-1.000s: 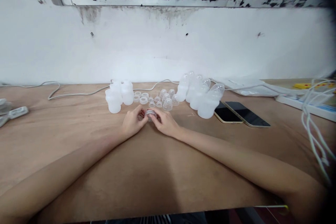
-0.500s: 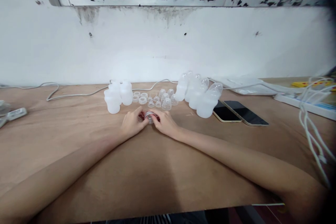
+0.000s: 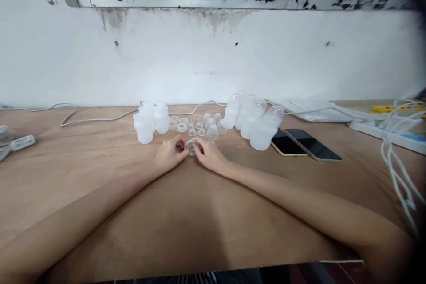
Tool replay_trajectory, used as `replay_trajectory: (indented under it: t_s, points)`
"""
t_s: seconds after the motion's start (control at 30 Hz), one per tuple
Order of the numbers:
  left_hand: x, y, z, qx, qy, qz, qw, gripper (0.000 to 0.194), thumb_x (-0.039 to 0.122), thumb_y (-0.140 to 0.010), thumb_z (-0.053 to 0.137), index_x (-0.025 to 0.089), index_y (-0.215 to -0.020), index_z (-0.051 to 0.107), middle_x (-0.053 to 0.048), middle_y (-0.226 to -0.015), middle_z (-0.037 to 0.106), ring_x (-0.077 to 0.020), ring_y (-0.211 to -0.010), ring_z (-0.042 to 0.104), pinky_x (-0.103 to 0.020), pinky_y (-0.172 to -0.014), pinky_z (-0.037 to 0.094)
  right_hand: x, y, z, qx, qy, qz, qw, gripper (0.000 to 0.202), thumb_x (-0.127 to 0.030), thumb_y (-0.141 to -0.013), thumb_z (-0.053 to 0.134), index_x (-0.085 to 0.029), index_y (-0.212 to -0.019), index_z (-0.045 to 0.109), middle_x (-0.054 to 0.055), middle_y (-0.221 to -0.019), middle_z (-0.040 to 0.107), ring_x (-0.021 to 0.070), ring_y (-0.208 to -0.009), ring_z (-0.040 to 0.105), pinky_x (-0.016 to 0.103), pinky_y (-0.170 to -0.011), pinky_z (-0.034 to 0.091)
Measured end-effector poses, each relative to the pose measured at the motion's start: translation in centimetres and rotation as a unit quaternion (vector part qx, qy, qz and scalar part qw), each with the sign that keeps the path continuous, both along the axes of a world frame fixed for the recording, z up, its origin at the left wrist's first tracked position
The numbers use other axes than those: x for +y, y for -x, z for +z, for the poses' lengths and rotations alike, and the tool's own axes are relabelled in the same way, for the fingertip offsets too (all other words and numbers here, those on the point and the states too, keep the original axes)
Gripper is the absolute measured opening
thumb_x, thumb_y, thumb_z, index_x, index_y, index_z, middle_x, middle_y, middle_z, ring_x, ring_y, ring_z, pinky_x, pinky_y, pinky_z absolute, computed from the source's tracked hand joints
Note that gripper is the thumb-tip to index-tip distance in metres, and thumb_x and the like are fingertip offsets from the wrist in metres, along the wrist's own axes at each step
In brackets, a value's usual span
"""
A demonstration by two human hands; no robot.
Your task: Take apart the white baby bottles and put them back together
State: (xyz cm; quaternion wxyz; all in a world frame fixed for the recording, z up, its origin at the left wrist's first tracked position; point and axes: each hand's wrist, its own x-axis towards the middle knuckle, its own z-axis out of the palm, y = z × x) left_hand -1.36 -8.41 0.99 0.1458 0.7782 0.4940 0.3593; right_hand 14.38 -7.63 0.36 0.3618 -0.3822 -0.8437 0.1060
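Observation:
Between my two hands is a clear bottle collar ring (image 3: pixel 192 147), low over the table or resting on it; I cannot tell which. My left hand (image 3: pixel 171 154) grips its left side with thumb and fingers. On the opposite side, my right hand (image 3: pixel 210 155) pinches the rim, thumb in front. Just beyond lie several more collar rings (image 3: pixel 181 127), several small clear nipples (image 3: pixel 192 132) and several clear dome caps (image 3: pixel 212 132). White bottles (image 3: pixel 145 129) without tops stand to the left. At the right are several bottles with dome caps (image 3: pixel 261 135).
Two phones (image 3: pixel 313 144) lie right of the capped bottles. Farther right are a white power strip (image 3: pixel 392 135), looped white cables (image 3: pixel 392 159) and a plastic bag (image 3: pixel 309 111). A white plug piece (image 3: pixel 21 143) is at the far left. A cable (image 3: pixel 100 120) runs along the wall.
The ring between my hands has tipped flatter, so its round opening shows more. Both hands stay in nearly the same place.

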Motion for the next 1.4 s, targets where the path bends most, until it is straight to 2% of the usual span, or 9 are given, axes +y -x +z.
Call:
replay_trajectory:
  t_s: [0.37, 0.47, 0.57, 0.67, 0.83, 0.97, 1.03, 1.23, 1.4]
  points:
    - [-1.0, 0.1, 0.3, 0.047, -0.032, 0.01, 0.998, 0.019, 0.035, -0.077, 0.043, 0.019, -0.081, 0.051, 0.001, -0.069, 0.057, -0.0112, -0.06, 0.053, -0.022, -0.055, 0.04, 0.3, -0.1, 0.0, 0.044, 0.045, 0.032, 0.997, 0.018, -0.019, -0.079, 0.04, -0.016, -0.084, 0.057, 0.002, -0.079, 0.061, 0.011, -0.067, 0.054, 0.022, -0.063, 0.04]
    - [-0.6, 1.3, 0.9, 0.002, -0.155, 0.046, 0.987, 0.026, 0.03, -0.076, 0.045, 0.019, -0.099, 0.046, -0.003, -0.089, 0.054, -0.0127, -0.073, 0.053, -0.025, -0.063, 0.043, 0.1, -0.1, 0.3, 0.047, 0.083, 0.023, 0.995, 0.018, -0.021, -0.08, 0.039, -0.016, -0.084, 0.056, 0.0, -0.071, 0.059, 0.0075, -0.049, 0.05, 0.022, -0.058, 0.04]
    - [0.6, 3.5, 1.6, -0.04, -0.295, 0.132, 0.946, 0.043, 0.026, -0.07, 0.053, 0.016, -0.109, 0.038, -0.01, -0.109, 0.041, -0.0185, -0.094, 0.047, -0.031, -0.075, 0.042, -0.1, 0.0, 0.4, 0.064, 0.109, 0.018, 0.992, 0.018, -0.024, -0.078, 0.043, -0.017, -0.09, 0.054, 0.0, -0.072, 0.059, 0.0048, -0.04, 0.046, 0.022, -0.054, 0.04]
    - [2.2, 5.8, 1.8, -0.064, -0.343, 0.223, 0.91, 0.06, 0.028, -0.064, 0.06, 0.016, -0.116, 0.031, -0.013, -0.12, 0.028, -0.0252, -0.113, 0.031, -0.038, -0.089, 0.034, 0.0, -0.1, 0.4, 0.079, 0.131, 0.024, 0.988, 0.019, -0.024, -0.077, 0.044, -0.017, -0.092, 0.053, -0.001, -0.066, 0.057, 0.0049, -0.038, 0.047, 0.021, -0.052, 0.041]
    - [4.4, 7.8, -0.1, -0.103, -0.263, 0.297, 0.912, 0.076, 0.03, -0.056, 0.066, 0.013, -0.118, 0.025, -0.016, -0.123, 0.021, -0.028, -0.117, 0.025, -0.042, -0.095, 0.029, 0.1, -0.3, 0.3, 0.106, 0.18, 0.027, 0.978, 0.015, -0.022, -0.077, 0.043, -0.017, -0.086, 0.054, -0.003, -0.057, 0.053, 0.0047, -0.034, 0.046, 0.019, -0.043, 0.039]
    - [4.5, 7.5, -1.2, -0.132, -0.189, 0.319, 0.919, 0.062, 0.026, -0.056, 0.064, 0.012, -0.108, 0.034, -0.014, -0.11, 0.034, -0.0276, -0.107, 0.036, -0.043, -0.091, 0.033, 0.6, -0.2, 0.1, 0.177, 0.244, 0.035, 0.953, 0.018, -0.027, -0.077, 0.044, -0.018, -0.091, 0.05, -0.003, -0.059, 0.052, 0.0055, -0.035, 0.048, 0.016, -0.033, 0.033]
    - [3.9, 6.6, -1.2, -0.118, -0.196, 0.284, 0.931, 0.054, 0.028, -0.059, 0.063, 0.013, -0.104, 0.037, -0.011, -0.105, 0.039, -0.0272, -0.104, 0.039, -0.044, -0.089, 0.034, 1.0, -0.2, -0.1, 0.237, 0.284, 0.041, 0.928, 0.023, -0.028, -0.077, 0.044, -0.018, -0.098, 0.047, 0.0, -0.065, 0.053, 0.0076, -0.039, 0.052, 0.015, -0.029, 0.03]
    - [1.3, 2.8, -0.7, -0.073, -0.108, -0.007, 0.991, 0.044, 0.036, -0.066, 0.06, 0.018, -0.103, 0.042, -0.004, -0.095, 0.053, -0.0188, -0.088, 0.053, -0.032, -0.076, 0.046, 1.6, -0.2, -0.1, 0.359, 0.338, 0.038, 0.869, 0.036, -0.02, -0.073, 0.047, -0.02, -0.109, 0.043, 0.007, -0.095, 0.053, 0.008, -0.05, 0.057, 0.014, -0.03, 0.037]
    - [0.5, 1.6, -0.5, -0.148, -0.019, -0.084, 0.985, 0.05, 0.034, -0.068, 0.059, 0.017, -0.111, 0.039, -0.005, -0.105, 0.053, -0.0178, -0.097, 0.051, -0.03, -0.083, 0.044, 1.4, -0.1, 0.1, 0.371, 0.351, 0.035, 0.859, 0.035, -0.019, -0.073, 0.048, -0.02, -0.108, 0.044, 0.007, -0.094, 0.054, 0.0084, -0.051, 0.057, 0.014, -0.03, 0.037]
